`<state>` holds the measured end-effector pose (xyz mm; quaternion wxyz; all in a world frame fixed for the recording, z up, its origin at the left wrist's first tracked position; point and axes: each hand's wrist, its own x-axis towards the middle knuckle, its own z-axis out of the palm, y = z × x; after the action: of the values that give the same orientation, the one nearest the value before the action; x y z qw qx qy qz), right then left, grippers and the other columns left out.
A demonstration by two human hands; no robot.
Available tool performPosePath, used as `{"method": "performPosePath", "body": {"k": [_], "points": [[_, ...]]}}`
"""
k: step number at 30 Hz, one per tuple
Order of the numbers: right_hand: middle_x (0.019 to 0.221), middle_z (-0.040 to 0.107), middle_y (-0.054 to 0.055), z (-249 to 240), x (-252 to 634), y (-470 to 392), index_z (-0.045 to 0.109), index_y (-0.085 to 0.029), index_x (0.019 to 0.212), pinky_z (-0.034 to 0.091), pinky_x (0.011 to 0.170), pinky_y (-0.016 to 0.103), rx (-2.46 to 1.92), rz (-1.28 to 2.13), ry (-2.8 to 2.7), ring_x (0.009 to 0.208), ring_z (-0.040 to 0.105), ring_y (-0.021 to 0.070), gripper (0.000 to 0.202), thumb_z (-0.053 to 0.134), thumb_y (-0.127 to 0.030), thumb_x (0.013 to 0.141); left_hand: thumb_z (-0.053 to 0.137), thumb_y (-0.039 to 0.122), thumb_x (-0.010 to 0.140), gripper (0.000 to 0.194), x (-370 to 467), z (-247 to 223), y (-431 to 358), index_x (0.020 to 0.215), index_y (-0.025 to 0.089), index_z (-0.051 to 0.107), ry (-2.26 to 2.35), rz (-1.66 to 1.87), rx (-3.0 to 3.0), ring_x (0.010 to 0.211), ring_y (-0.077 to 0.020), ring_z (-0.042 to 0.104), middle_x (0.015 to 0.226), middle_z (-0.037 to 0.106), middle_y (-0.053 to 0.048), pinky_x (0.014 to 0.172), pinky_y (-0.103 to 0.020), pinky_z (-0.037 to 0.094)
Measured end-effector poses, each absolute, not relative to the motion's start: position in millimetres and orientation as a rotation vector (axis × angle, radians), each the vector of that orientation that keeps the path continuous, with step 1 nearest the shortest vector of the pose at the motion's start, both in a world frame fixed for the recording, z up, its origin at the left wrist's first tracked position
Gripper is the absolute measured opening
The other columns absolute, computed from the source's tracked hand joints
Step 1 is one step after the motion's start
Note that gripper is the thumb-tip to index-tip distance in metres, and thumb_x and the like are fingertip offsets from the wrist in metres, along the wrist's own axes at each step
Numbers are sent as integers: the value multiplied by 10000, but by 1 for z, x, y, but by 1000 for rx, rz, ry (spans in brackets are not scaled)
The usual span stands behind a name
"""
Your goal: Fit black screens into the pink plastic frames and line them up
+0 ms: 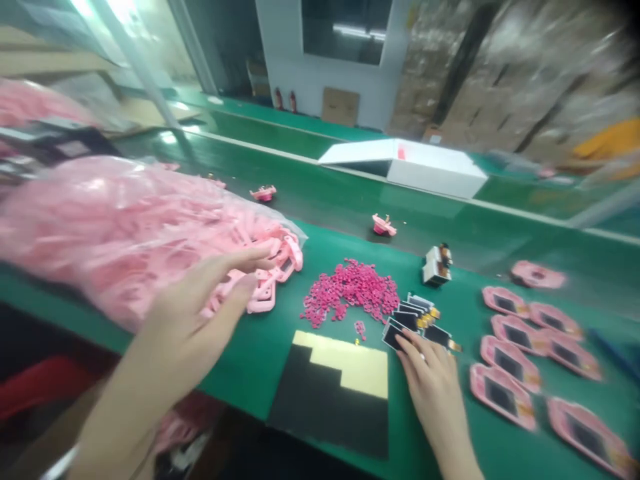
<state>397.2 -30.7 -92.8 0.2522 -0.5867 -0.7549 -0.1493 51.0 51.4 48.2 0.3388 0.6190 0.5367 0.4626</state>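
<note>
My left hand (203,313) is raised over the mouth of a clear bag of pink plastic frames (165,233), its fingers apart and nothing visible between them. Loose pink frames (263,297) spill out just beyond its fingertips. On the right, my right hand (430,367) reaches down to a small pile of dark display screens (410,317) with yellow flex ends; its fingertips touch the nearest screen, and whether they grip it is hidden. Between the hands lies a heap of small magenta buttons (353,290). In front of it is a black sheet (325,407) with a stepped yellow part.
Pink casings with screens (507,360) lie at the right. A white stack of small parts (437,267) stands behind the displays. Pink pieces (384,225) and a white box (435,167) sit on the green conveyor (320,193) beyond.
</note>
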Motion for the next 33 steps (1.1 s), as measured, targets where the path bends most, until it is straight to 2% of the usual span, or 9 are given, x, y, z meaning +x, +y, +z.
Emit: {"method": "performPosePath", "body": {"k": [1,3,6,12,17,20,24,29,33], "points": [[1264,746,85,-92,399,-32,705,-167,1226,451,886,392,-1586,-421,-2055,1019,670,242,267,509,-262,1071,737,362,872,252,45,44,62,1095,260,792,1488,1169,1698,1345,-384,545,1213,759,-9,1243,-566,301],[1146,775,104,-88,401,-37,704,-138,1192,436,849,391,-1614,-496,-2007,909,680,236,282,471,-252,1083,779,317,796,222,31,32,85,984,200,799,1715,774,2210,1270,-459,574,1231,749,-119,1170,-687,329],[921,776,113,-78,385,-48,719,-121,1075,452,758,361,-1741,-512,-1700,770,676,231,324,461,-317,1083,726,260,849,196,13,15,103,1018,173,778,1614,400,2579,1299,-431,575,1342,701,-174,1111,-615,444],[868,795,43,-79,309,-65,742,-211,948,542,585,258,-1730,333,-1369,678,740,186,377,508,-488,1051,578,369,1000,264,17,19,67,1090,187,747,1659,807,2458,1103,-334,702,1195,775,-134,1021,-458,496],[912,789,67,-82,300,-72,740,-207,920,547,626,256,-1826,384,-1181,763,742,204,438,522,-575,1014,430,364,1081,349,57,-3,17,1033,205,737,1504,648,1924,700,-202,688,838,771,-34,674,-291,495],[935,776,72,-77,309,-72,730,-199,950,527,631,263,-1891,477,-1087,778,719,207,447,519,-589,1005,503,311,1053,273,79,-25,0,1114,189,740,1522,528,2068,931,-268,702,1033,777,-97,812,-359,506],[925,758,69,-73,308,-70,712,-194,949,507,657,270,-1857,524,-1076,791,692,200,433,497,-564,1019,555,108,983,375,99,-34,14,1304,241,695,1203,489,2550,1316,-351,537,1453,628,-153,1052,-497,415],[902,748,63,-74,306,-76,706,-200,931,502,690,277,-1857,486,-1076,804,683,199,423,503,-562,1013,542,121,994,196,110,-20,51,926,198,708,665,241,2438,1046,-277,627,995,740,-95,915,-393,455],[932,750,69,-74,309,-82,712,-192,946,498,699,276,-1889,440,-998,818,687,198,417,510,-550,1019,505,292,1037,138,116,-18,42,1107,223,602,940,591,1542,763,-191,655,876,686,-26,715,-306,487]]}}
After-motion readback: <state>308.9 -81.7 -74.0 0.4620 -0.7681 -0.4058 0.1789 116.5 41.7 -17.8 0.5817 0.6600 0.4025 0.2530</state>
